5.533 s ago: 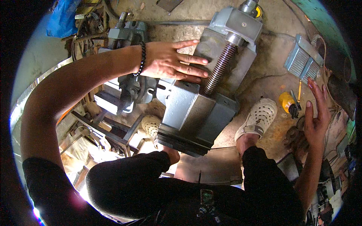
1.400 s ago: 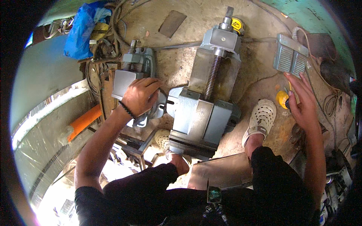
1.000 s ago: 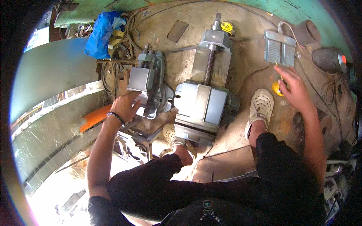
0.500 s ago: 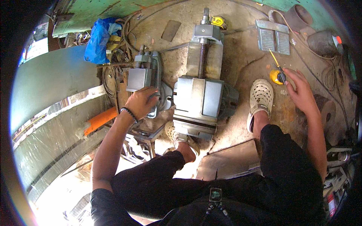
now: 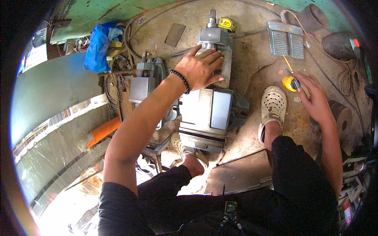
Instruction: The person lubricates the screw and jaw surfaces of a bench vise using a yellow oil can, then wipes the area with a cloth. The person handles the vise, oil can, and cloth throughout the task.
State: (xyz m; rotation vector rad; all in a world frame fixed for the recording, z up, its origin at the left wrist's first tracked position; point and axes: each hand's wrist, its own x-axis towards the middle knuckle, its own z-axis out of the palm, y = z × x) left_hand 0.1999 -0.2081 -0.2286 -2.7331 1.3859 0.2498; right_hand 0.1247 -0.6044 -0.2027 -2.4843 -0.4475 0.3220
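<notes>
Machine vise (image 5: 204,108), with a beige clog (image 5: 273,104) on either side. Left hand (image 5: 202,67), splayed over the vise's middle, grasps nothing visible; contact unclear. Were the drive shaft (image 5: 212,17) turned, pinching could result. Right hand (image 5: 312,94), relaxed right of the vise, appears empty. Blue plastic bag (image 5: 96,47), left of the vise: contents hidden.

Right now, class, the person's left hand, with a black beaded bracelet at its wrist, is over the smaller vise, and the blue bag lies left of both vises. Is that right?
Not quite: the head view shows the left hand over the larger vise, not the smaller vise. The black beaded bracelet is at its wrist, and the blue bag lies left of both vises.
</notes>
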